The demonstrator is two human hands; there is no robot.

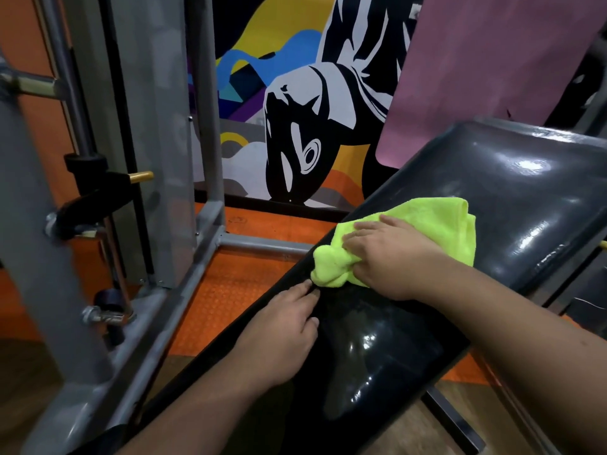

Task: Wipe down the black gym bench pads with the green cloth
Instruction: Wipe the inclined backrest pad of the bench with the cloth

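The left hand point(285, 326) lies flat with straight fingers on the near black bench pad point(371, 362), gripping nothing. Just beyond it the right hand point(391, 254) presses the green cloth point(437, 221) onto the pad's left edge, thumb and fingers bunching one end. Farther off rises the second pad point(512, 178), then a painted wall point(295, 93)

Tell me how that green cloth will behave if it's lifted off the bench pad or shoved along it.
The green cloth would probably go limp when lifted: it already bunches into soft folds by the right hand. It looks light and fluffy. Pushed along the glossy bench pad, it likely slides easily but may crumple unless pressed flat.
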